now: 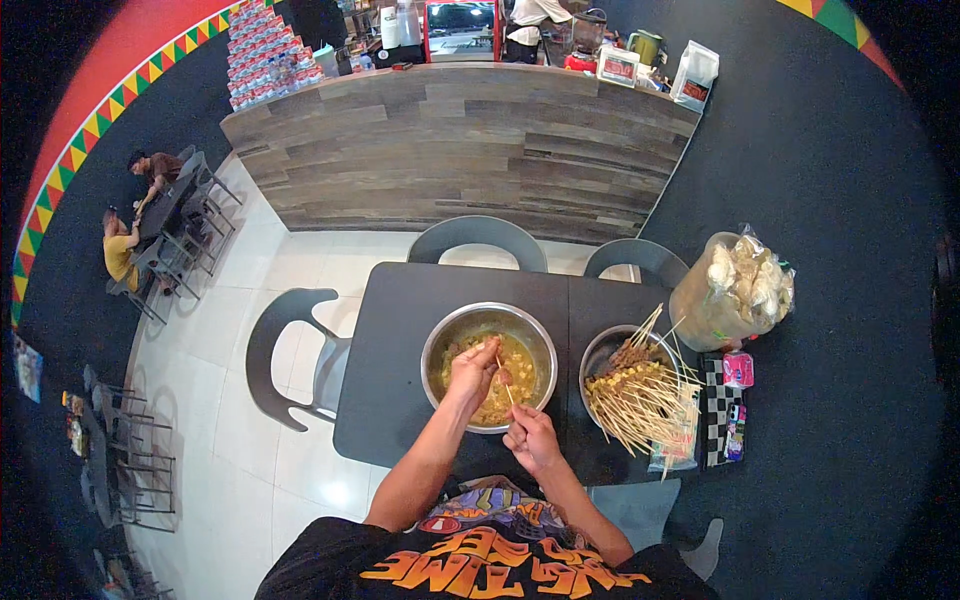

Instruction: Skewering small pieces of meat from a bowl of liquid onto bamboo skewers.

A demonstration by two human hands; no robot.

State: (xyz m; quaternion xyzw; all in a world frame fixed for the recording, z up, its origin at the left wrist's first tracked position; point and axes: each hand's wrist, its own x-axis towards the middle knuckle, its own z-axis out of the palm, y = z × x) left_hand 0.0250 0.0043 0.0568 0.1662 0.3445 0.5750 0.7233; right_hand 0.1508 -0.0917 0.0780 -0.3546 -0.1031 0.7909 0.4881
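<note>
A metal bowl [434, 335] holds yellowish marinade with chunks of meat and pale yellow pieces. Over it, my right hand [533, 437] grips the lower end of a thin wooden skewer [510, 394], pointing up and slightly left. A piece of meat [504, 377] sits on the skewer near its upper part. My left hand [473, 375] is closed in a pinch at the skewer's upper end, on what looks like another piece of meat, partly hidden by the fingers. To the right, a second metal bowl [588, 360] is heaped with meat skewers [640, 405], their bare sticks fanning toward me.
Both bowls stand on a black table [390, 300]. Beside the right bowl are a large clear container with plastic bags [735, 290], a pink packet [738, 370] and a pack of sticks [676, 440]. Chairs [270, 350] surround the table; a wood-panelled counter [450, 150] stands beyond. Two people sit far left.
</note>
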